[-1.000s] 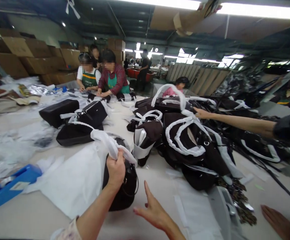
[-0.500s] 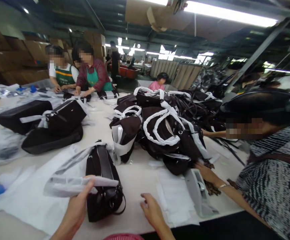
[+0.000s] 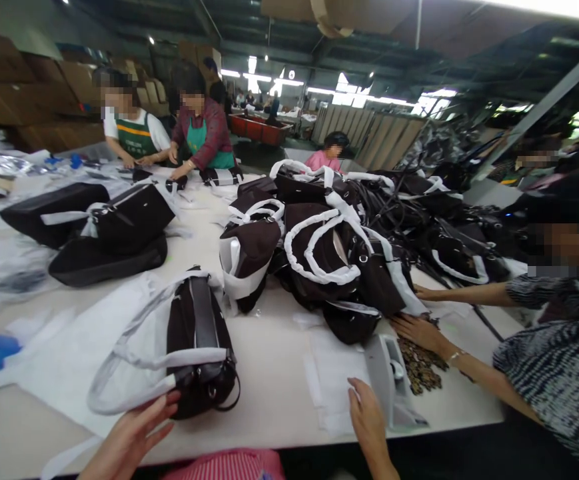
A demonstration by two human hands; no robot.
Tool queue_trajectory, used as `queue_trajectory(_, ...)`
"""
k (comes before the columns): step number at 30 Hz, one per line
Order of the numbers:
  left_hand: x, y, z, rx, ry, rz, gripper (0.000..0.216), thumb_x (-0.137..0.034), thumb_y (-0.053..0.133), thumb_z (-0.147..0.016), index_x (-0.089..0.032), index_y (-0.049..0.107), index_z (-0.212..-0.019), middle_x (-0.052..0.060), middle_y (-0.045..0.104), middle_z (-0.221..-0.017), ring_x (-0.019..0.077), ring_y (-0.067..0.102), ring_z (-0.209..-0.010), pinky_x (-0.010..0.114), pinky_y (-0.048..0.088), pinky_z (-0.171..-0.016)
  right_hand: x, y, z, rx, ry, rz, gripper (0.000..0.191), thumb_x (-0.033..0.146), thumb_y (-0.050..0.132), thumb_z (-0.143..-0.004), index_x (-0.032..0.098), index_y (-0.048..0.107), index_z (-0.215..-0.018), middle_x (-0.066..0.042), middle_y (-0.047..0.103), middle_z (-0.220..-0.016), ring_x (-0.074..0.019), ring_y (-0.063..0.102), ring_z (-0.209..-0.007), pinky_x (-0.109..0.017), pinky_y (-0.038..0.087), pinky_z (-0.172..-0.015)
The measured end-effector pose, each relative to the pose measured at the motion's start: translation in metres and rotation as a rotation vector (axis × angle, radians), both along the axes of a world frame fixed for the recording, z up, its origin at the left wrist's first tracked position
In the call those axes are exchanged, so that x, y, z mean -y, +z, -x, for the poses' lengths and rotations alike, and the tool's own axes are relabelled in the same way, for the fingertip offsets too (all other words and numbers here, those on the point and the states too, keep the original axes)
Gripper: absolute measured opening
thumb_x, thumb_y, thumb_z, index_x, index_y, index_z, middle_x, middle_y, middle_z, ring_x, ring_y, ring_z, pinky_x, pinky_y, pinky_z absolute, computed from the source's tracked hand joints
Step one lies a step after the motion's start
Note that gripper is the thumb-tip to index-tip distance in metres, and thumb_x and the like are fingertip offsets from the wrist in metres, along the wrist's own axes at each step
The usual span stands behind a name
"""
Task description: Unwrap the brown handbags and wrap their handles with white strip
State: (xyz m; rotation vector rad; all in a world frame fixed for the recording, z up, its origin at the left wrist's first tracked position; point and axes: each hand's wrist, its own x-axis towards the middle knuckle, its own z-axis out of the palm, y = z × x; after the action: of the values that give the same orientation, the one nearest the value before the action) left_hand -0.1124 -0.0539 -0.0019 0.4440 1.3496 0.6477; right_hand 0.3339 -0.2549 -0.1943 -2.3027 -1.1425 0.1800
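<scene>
A dark brown handbag (image 3: 202,340) lies on the table in front of me, its handles (image 3: 134,367) wrapped in white paper and looped out to the left. At its lower left corner is my left hand (image 3: 142,430), fingers spread and gripping nothing; whether the fingertips touch the bag I cannot tell. My right hand (image 3: 368,417) is over the right edge of a stack of white paper sheets (image 3: 336,380), fingers extended and holding nothing. Just right of that hand stands a grey tape dispenser (image 3: 386,380).
A heap of dark bags (image 3: 314,253) with white-wrapped handles fills the table's middle. More bags (image 3: 114,247) lie at the left. A co-worker's hand (image 3: 422,333) rests by small brown pieces (image 3: 422,367) at the right. Two people in green aprons (image 3: 209,140) work across the table.
My left hand has let go of the wrapped handle and dropped to the bag's lower left. My right hand has moved right to the paper stack. The view has shifted slightly.
</scene>
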Motion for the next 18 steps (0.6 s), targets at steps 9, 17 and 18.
queue_trajectory(9,0.013,0.002,-0.018,-0.031,-0.033,-0.010,0.046,-0.029,0.083,-0.066,-0.016,0.069,-0.108,0.013,0.072,-0.113,0.0282,0.067,-0.106,0.031,0.055,-0.081,0.064,-0.039,0.033,0.216,0.424,-0.019,0.041,0.024,0.048,-0.092,0.030,0.058,-0.131,-0.011,0.048,-0.146,-0.0299,0.049,-0.132,-0.045,0.050,-0.102)
queue_trajectory(17,0.011,0.000,-0.022,-0.093,-0.078,0.023,0.050,-0.031,0.085,-0.059,-0.016,0.069,-0.104,0.013,0.072,-0.112,0.0293,0.067,-0.104,0.032,0.056,-0.080,0.059,-0.043,0.034,0.217,0.347,0.127,0.064,0.011,0.058,-0.077,0.029,0.052,-0.138,-0.012,0.053,-0.141,-0.0334,0.053,-0.127,-0.045,0.049,-0.101)
queue_trajectory(18,0.011,0.000,-0.022,-0.100,-0.086,0.011,0.050,-0.033,0.086,-0.059,-0.016,0.069,-0.104,0.013,0.072,-0.113,0.0291,0.067,-0.104,0.032,0.056,-0.081,0.057,-0.038,0.032,0.189,0.345,0.150,0.068,0.010,0.058,-0.075,0.029,0.050,-0.140,-0.012,0.051,-0.143,-0.0333,0.051,-0.129,-0.045,0.048,-0.103)
